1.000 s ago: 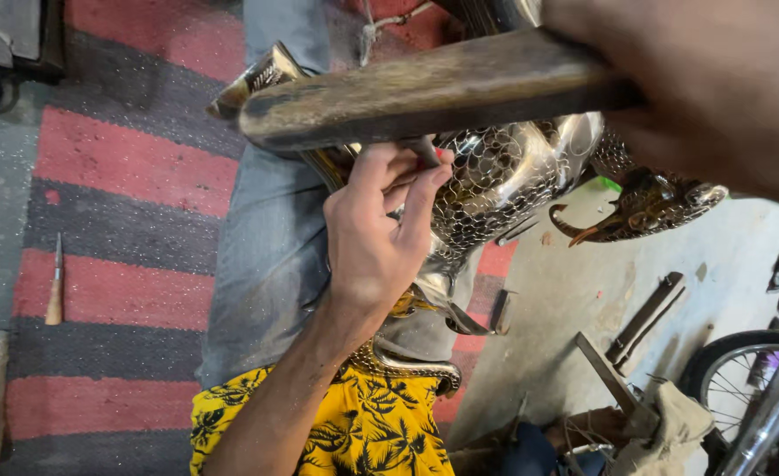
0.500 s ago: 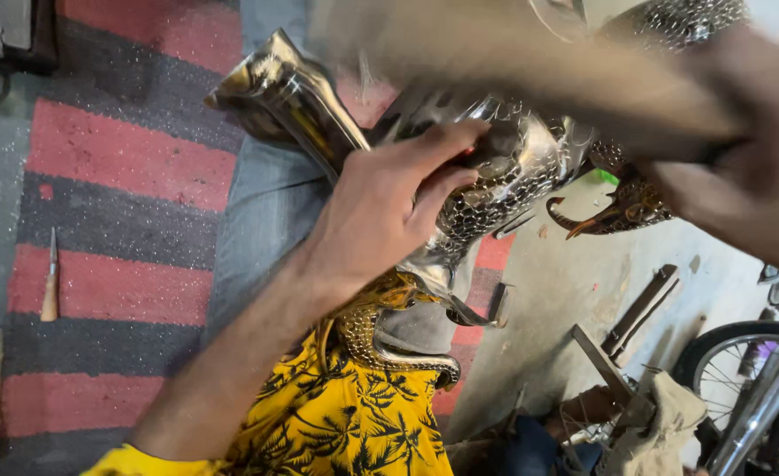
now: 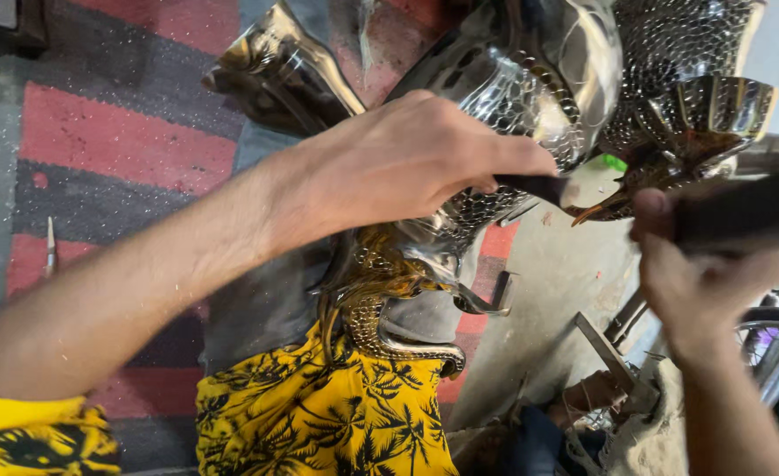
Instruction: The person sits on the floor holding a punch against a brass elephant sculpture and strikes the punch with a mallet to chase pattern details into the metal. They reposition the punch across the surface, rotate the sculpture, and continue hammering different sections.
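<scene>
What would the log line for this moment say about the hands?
left hand: pinching dark tool against shiny scaled metal piece | right hand: gripping dark wooden handle | piece on lap

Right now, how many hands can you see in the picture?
2. The left hand rests on the shiny patterned metal piece at centre, pinching a thin dark tool. The right hand, at the right edge, grips a dark wooden handle. No others are visible.

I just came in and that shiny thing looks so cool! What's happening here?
A person sits with a big shiny metal bird resting on their lap. It has a hammered, scaly pattern. The left hand presses a thin dark tool against the bird's side. The right hand grips a thick wooden handle, held up beside it. A striped red and grey rug lies underneath.
</scene>
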